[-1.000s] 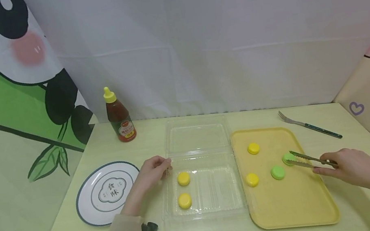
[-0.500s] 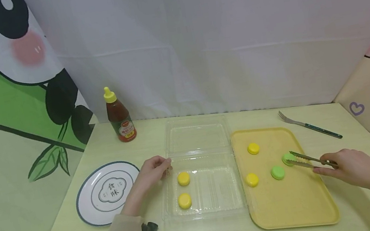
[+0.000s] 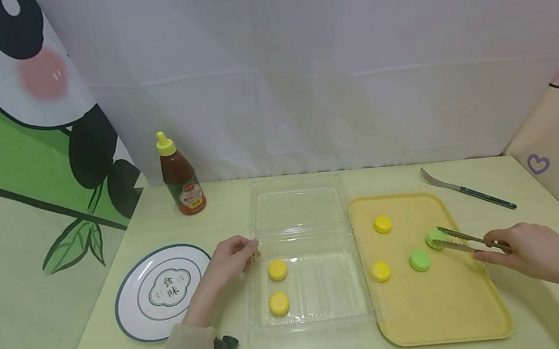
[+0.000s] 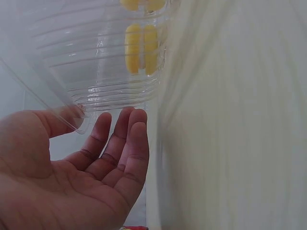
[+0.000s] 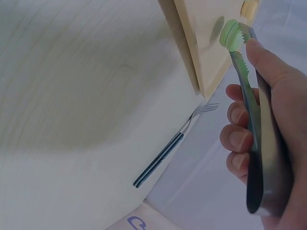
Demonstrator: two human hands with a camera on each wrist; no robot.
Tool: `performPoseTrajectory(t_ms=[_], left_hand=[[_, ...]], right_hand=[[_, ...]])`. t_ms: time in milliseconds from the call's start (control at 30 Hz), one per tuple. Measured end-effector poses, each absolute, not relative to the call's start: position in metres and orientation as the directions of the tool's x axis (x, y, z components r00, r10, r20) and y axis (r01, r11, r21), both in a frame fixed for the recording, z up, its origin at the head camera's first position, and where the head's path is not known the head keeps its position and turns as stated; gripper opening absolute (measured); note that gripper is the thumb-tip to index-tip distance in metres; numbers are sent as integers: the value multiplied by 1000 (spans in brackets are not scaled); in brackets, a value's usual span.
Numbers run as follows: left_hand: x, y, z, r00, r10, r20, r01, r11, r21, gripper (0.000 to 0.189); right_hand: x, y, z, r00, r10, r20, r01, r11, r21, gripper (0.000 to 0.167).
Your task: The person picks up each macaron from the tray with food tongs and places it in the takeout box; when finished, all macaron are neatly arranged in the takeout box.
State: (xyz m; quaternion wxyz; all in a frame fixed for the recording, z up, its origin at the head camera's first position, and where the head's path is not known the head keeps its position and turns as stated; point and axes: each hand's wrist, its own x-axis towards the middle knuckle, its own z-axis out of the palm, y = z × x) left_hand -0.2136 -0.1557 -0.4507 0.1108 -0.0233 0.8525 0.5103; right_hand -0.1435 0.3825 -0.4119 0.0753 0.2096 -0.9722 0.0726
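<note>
My left hand (image 3: 229, 259) pinches the left rim of a clear plastic container (image 3: 326, 278) near its hinge; in the left wrist view the thumb is on the rim, the fingers below it. Two yellow macarons, one nearer the back (image 3: 277, 270) and one nearer the front (image 3: 279, 303), sit in the container's left side. My right hand (image 3: 537, 254) grips metal tongs (image 3: 473, 239) over a yellow tray (image 3: 438, 309). Between the tong tips is a green macaron (image 5: 231, 36). Another green macaron (image 3: 419, 261) and two yellow macarons (image 3: 382, 224) lie on the tray.
A white plate (image 3: 136, 299) with a blue rim lies left of the container, partly behind the left forearm. A sauce bottle (image 3: 182, 182) stands at the back left. Beyond the tray lies a fork (image 3: 467, 189). The container's lid (image 3: 299, 205) lies folded back.
The right hand, tongs and green macaron have shifted very slightly up in the head view. My left hand keeps its place on the container rim.
</note>
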Motion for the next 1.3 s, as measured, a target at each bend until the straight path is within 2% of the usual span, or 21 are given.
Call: performPoseTrajectory(t_ms=[433, 733, 1067, 1300], left_hand=[[-213, -156, -451, -975, 79, -207, -145, 480, 865, 28], [-214, -156, -452, -974, 75, -212, -150, 486, 861, 28], [-215, -156, -452, -974, 73, -214, -153, 486, 860, 28], [-214, -156, -451, -973, 72, -219, -157, 487, 859, 28]], right_hand=[[-147, 373, -400, -853, -463, 239, -491, 868, -70, 28], [-150, 361, -388, -825, -496, 269, -529, 846, -63, 29], [-152, 345, -374, -814, -523, 255, -550, 834, -45, 26], [-155, 331, -363, -805, -541, 245, -563, 826, -25, 30]])
